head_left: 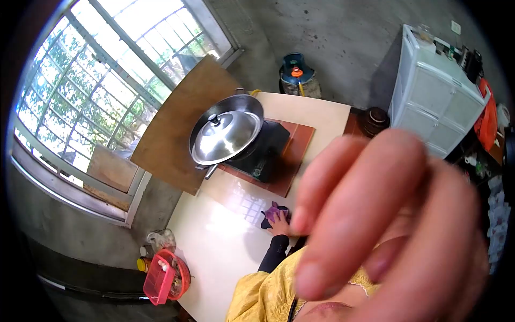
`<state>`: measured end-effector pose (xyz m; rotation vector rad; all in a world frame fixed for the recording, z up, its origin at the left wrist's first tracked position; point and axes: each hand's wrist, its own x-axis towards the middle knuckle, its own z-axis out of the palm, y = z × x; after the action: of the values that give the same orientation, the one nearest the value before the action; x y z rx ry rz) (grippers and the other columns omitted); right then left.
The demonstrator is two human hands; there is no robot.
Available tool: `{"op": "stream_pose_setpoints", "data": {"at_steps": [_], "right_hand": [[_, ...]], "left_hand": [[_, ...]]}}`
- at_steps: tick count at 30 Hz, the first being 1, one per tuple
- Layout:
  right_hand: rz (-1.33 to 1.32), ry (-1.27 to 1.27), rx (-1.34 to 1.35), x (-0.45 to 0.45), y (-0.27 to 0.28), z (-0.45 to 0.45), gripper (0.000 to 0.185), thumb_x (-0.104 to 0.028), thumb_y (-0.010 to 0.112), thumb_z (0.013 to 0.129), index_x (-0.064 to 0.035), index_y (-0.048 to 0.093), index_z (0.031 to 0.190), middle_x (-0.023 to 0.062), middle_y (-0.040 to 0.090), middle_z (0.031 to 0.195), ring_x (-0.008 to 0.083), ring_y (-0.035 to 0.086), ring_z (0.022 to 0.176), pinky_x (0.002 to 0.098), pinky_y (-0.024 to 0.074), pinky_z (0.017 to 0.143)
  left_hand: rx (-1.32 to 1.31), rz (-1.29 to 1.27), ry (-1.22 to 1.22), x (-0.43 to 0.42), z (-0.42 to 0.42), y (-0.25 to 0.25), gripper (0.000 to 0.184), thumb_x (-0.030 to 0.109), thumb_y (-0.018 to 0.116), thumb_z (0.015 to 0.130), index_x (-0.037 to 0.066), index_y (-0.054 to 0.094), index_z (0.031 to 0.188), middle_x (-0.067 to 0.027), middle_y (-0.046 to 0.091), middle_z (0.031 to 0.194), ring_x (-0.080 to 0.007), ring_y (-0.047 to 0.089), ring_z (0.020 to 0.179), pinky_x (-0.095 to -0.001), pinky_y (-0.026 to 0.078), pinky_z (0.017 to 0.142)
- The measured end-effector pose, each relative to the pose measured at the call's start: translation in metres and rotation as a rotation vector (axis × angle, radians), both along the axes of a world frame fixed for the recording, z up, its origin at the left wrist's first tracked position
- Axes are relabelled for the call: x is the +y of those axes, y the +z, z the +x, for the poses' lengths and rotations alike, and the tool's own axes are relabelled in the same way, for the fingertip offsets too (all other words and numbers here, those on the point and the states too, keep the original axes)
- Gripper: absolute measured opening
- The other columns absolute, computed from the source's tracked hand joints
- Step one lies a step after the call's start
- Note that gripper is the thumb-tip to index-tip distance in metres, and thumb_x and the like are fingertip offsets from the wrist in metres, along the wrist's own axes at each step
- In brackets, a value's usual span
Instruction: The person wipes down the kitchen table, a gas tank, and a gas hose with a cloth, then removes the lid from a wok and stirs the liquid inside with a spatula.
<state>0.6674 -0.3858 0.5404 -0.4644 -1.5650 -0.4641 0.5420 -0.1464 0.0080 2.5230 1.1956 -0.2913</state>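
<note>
My right hand [370, 214] looms very close to the camera, large and slightly blurred. Its fingers are bent and apart, with nothing visible between them. Lower down, my left hand [278, 226] rests on a bunched purple cloth [276, 212] on the pale counter [214, 257], its fingers closed over it. Something black shows beside the cloth. Beyond that hand, a wok [252, 104] with a shiny domed lid [228, 137] sits tilted in view on a black stove [265, 155]. Red-brown tiles [300, 155] lie under the stove.
A brown board [177, 129] stands between the stove and the barred window [107, 80]. A red basket [179, 276] sits at the counter's left edge. Behind the counter is a gas cylinder [296, 78]. A white cabinet [434, 96] stands at far right.
</note>
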Motion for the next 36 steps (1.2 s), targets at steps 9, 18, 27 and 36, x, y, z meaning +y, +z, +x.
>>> {"op": "stream_pose_setpoints", "data": {"at_steps": [9,18,27,36], "right_hand": [[0.382,-0.156,-0.095,0.017,0.016,-0.016,0.025,-0.008,0.058,0.079,-0.0261,0.068,0.091,-0.0114,0.062,0.094,0.0037,0.051,0.089,0.0215,0.0359,0.081],[0.663,0.501,-0.259,0.073,0.044,-0.036,0.035,-0.006,0.055,0.08,-0.0338,0.068,0.097,-0.0187,0.062,0.102,-0.0017,0.048,0.095,0.0198,0.0325,0.083],[-0.344,-0.699,-0.346,0.03,-0.044,0.066,0.023,0.0,0.06,0.07,-0.0031,0.061,0.092,0.0139,0.06,0.09,0.0308,0.058,0.08,0.0391,0.0462,0.072],[-1.883,-1.211,-0.013,-0.141,-0.325,0.225,0.038,-0.018,0.062,0.069,-0.0067,0.058,0.105,0.0187,0.062,0.094,0.0356,0.057,0.088,0.0428,0.0467,0.076]], "left_hand": [[-0.042,0.008,-0.082,-0.02,-0.009,0.075,0.074,0.043,0.061,0.073,0.022,0.028,0.137,-0.0116,0.026,0.143,-0.0433,0.018,0.131,-0.0673,0.022,0.095],[-0.033,-0.047,-0.011,-0.018,-0.012,0.078,0.078,0.043,0.065,0.07,0.025,0.029,0.136,-0.0103,0.022,0.145,-0.0482,0.018,0.129,-0.0697,0.02,0.094],[-0.169,0.181,0.323,0.052,-0.012,0.048,0.075,0.044,0.067,0.066,0.024,0.038,0.133,-0.0169,0.025,0.142,-0.0499,0.026,0.123,-0.0633,0.024,0.096],[-0.267,0.27,0.482,0.066,0.016,0.04,0.065,0.032,0.069,0.064,0.018,0.047,0.123,-0.0225,0.03,0.137,-0.0496,0.029,0.121,-0.0561,0.026,0.099]]}}
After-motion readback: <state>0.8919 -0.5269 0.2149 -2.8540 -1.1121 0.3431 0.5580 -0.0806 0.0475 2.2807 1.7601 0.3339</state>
